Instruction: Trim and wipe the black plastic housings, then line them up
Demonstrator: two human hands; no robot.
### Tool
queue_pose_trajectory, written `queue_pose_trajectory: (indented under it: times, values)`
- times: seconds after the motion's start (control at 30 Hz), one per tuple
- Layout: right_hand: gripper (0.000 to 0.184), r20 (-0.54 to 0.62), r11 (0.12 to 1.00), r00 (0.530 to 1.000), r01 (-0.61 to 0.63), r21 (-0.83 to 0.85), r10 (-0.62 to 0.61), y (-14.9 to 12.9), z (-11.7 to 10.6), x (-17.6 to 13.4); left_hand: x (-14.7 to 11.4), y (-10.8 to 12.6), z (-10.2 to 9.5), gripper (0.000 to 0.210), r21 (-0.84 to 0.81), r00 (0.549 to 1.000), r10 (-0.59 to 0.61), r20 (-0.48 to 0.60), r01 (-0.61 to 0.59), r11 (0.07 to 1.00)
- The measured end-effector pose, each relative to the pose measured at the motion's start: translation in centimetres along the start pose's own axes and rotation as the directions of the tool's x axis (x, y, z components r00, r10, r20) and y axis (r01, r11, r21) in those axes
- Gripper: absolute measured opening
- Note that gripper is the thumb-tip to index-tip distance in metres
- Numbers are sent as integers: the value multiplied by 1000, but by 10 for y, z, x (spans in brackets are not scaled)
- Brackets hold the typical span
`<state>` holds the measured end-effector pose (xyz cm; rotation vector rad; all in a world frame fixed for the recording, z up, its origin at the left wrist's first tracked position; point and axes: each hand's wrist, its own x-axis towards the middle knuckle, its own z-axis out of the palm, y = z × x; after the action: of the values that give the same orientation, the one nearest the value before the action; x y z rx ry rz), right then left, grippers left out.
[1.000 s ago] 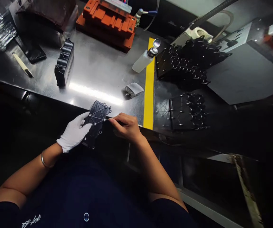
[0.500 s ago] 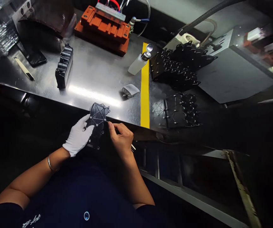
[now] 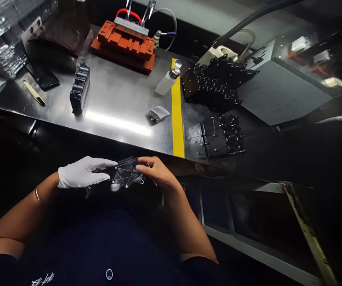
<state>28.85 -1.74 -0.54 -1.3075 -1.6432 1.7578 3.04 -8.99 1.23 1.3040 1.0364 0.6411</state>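
A single view was recorded, from a camera worn on the head. It looked forward and steeply down, past the wearer's dark shirt [image 3: 99, 238]. The left hand [image 3: 80, 171] and right hand [image 3: 157, 171] fell within close range below mid-frame; the bench [image 3: 111, 97] stretched beyond, its front edge slanting downward rightward.
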Motion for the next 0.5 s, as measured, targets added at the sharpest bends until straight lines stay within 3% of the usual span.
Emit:
queue_pose_trajectory:
  times: [0.03, 0.07, 0.1, 0.13, 0.17, 0.2, 0.23, 0.27, 0.3, 0.33, 0.37, 0.4, 0.47, 0.5]
  values:
    - [42, 119, 996, 992, -58, 68, 50, 3, 1, -1, -6, 2, -6, 44, 69, 1000, 1, 7, -1, 998]
    - [42, 151, 987, 986, -90, 132, 70, 6, 3, -2, -10, 3, -10, 45, 133, 996, 18, -86, -7, 991]
    - [42, 104, 977, 992, -88, 195, 69, 11, 7, -3, -13, 2, -13, 49, 177, 966, 53, -254, -8, 984]
    - [43, 8, 966, 998, -55, 253, 55, 15, 11, -5, -14, 0, -14, 55, 186, 881, 92, -463, -4, 982]
    - [43, -100, 954, 994, -3, 298, 34, 20, 16, -6, -15, -4, -14, 61, 144, 752, 99, -651, -6, 990]
    - [44, -190, 943, 982, 52, 328, 12, 24, 20, -7, -14, -9, -12, 67, 41, 649, 50, -759, -28, 999]
    - [44, -249, 935, 969, 96, 342, -8, 28, 25, -8, -13, -14, -8, 70, -110, 611, -47, -790, -66, 992]
    - [44, -272, 932, 962, 120, 342, -25, 31, 30, -9, -11, -21, -1, 67, -312, 670, -174, -721, -91, 946]
    - [44, -270, 935, 962, 130, 330, -39, 33, 35, -8, -9, -28, 6, 59, -526, 806, -269, -527, -61, 849]
    - [45, -256, 941, 965, 134, 311, -52, 34, 40, -7, -7, -35, 15, 47, -684, 882, -309, -354, -19, 729]
    - [47, -247, 946, 967, 135, 294, -61, 34, 44, -5, -5, -41, 24, 34, -785, 904, -341, -258, 10, 620]
    - [48, -263, 948, 963, 137, 288, -60, 34, 47, -2, -3, -46, 31, 21, -837, 900, -362, -241, -4, 547]
    - [47, -355, 936, 935, 135, 324, -12, 35, 51, 2, 0, -52, 43, 11, -846, 869, -368, -332, -100, 524]
    - [44, -408, 928, 913, 129, 350, 27, 35, 51, 3, 1, -52, 45, 11, -809, 854, -353, -381, -124, 575]
